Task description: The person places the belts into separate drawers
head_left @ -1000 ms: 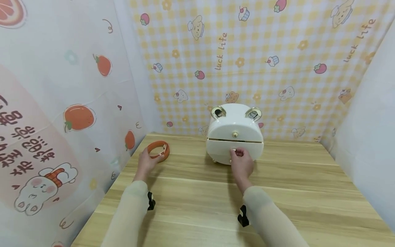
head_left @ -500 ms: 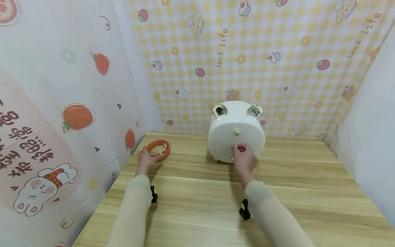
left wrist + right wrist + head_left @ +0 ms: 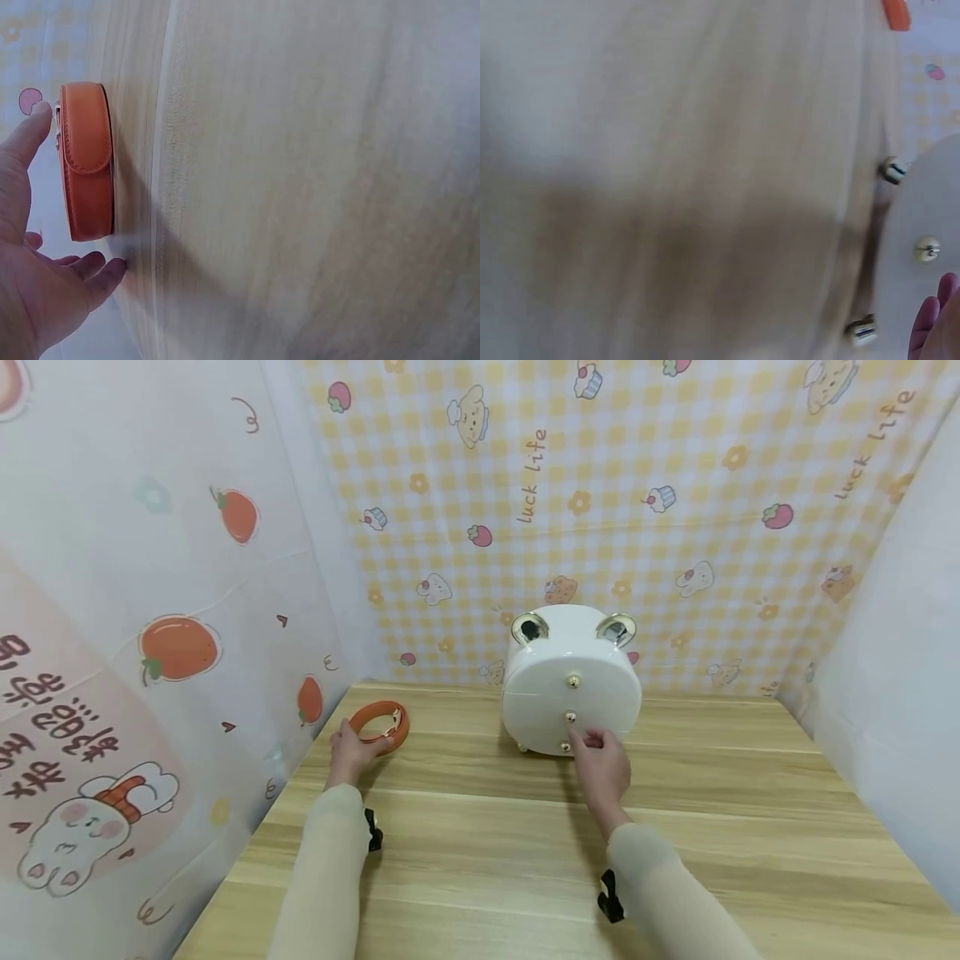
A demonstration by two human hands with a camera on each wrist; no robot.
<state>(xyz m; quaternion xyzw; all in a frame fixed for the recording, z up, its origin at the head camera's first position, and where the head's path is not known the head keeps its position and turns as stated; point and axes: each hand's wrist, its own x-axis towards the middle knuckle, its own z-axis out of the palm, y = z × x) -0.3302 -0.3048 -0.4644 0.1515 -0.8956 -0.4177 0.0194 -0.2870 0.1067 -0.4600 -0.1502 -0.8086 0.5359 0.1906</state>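
Observation:
A coiled orange belt (image 3: 402,732) with a gold buckle lies on the table at the left in the head view. My left hand (image 3: 351,755) is around its near left side, thumb and fingers spread; the left wrist view shows them apart on either side of the belt (image 3: 88,165), not gripping. At the back stands a white rounded jewelry box (image 3: 536,706) with gold ears and small gold knobs. Its front is closed. My right hand (image 3: 602,768) is just below the middle knob (image 3: 571,717), fingers loosely bent and holding nothing. In the right wrist view, fingertips (image 3: 928,309) show near a knob (image 3: 928,249).
Light wood-grain tabletop (image 3: 480,860) runs under both arms. A yellow checked cloth (image 3: 465,568) hangs behind the box, and a white printed cloth (image 3: 285,568) stands along the left edge. Small gold feet (image 3: 862,330) hold the box above the table.
The lower drawer, with a gap above it one second ago, has been pushed in. My right hand has let go of the knob and moved slightly down and right. The left hand stays by the belt.

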